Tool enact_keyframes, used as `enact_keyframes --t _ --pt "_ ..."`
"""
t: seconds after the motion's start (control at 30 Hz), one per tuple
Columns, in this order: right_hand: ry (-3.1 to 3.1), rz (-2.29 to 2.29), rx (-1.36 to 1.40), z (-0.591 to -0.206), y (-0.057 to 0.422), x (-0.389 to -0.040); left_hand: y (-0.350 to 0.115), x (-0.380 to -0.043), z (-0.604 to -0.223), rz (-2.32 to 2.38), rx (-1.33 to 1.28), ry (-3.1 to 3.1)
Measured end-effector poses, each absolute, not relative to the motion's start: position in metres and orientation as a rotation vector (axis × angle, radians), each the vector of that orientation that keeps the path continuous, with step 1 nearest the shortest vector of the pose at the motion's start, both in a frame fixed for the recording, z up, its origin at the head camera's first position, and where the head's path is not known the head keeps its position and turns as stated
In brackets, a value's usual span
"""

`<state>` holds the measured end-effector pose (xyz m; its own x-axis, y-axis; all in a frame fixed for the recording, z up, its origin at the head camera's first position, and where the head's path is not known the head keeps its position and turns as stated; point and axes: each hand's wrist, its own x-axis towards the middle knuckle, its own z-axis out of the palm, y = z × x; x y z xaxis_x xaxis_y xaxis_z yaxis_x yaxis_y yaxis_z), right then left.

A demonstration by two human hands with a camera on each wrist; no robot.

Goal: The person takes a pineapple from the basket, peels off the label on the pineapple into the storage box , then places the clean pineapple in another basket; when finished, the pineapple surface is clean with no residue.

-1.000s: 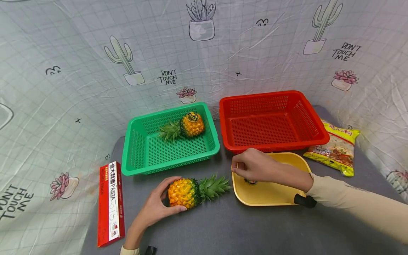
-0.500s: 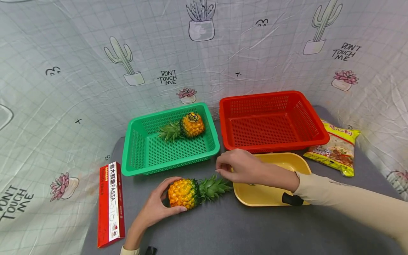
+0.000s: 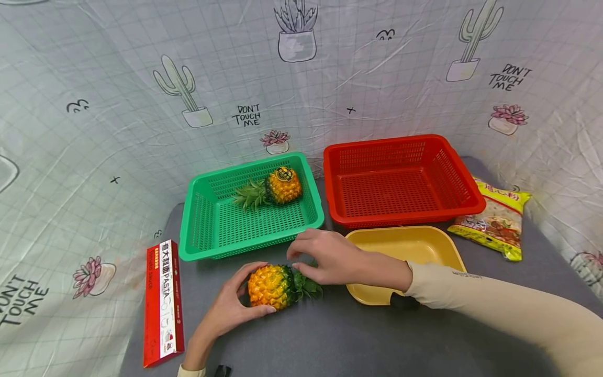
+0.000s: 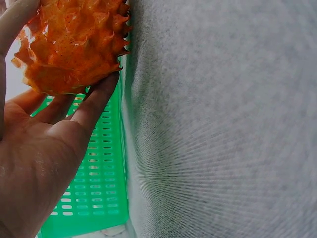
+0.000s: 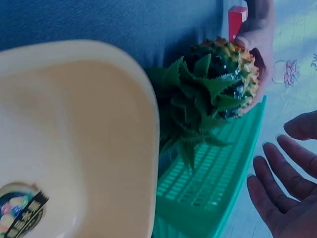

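Observation:
A pineapple (image 3: pixel 269 287) lies on its side on the dark table, its leafy crown pointing right. My left hand (image 3: pixel 231 303) grips its body from the left, with the thumb in front and fingers behind; the left wrist view shows fingers under the spiky skin (image 4: pixel 74 49). Over the crown is my right hand (image 3: pixel 325 256), hiding some leaves in the head view. Seen from the right wrist, the right hand (image 5: pixel 292 193) has loosely bent, spread fingers with nothing in them, apart from the leaves (image 5: pixel 198 99). Behind, a second pineapple (image 3: pixel 284 186) lies in the green basket (image 3: pixel 259 222).
A yellow basin (image 3: pixel 424 248) stands under the right forearm; a round item with a colourful label (image 5: pixel 22 210) lies inside it. Behind it sits a red basket (image 3: pixel 386 193). A yellow noodle bag (image 3: pixel 497 220) lies at right, a red pasta box (image 3: pixel 162 303) at left.
My right hand has moved left from above the yellow basin to above the pineapple's crown. The left hand keeps its grip and has stayed in place.

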<state>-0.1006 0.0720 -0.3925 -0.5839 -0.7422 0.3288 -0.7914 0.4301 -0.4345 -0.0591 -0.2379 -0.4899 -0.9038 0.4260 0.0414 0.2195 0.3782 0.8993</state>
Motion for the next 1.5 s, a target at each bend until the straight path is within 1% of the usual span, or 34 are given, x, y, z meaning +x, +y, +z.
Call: enact_keyframes --t 0.47,0.93,1.13,1.5 --pt "-2.7 0.786 1.4 -0.402 0.05 -0.1 -0.238 -0.059 -0.49 1.544 0.568 2.433" --pt "-2.759 0.68 1.481 -0.41 0.031 -0.094 -0.237 -0.059 -0.489 1.54 0.579 2.439" --pt "-2.765 0.663 1.501 -0.415 0.026 -0.093 -0.239 -0.06 -0.491 1.531 0.598 2.451" --pt "-2.772 0.674 1.495 -0.424 0.021 -0.092 -0.238 -0.059 -0.49 1.543 0.542 2.453"
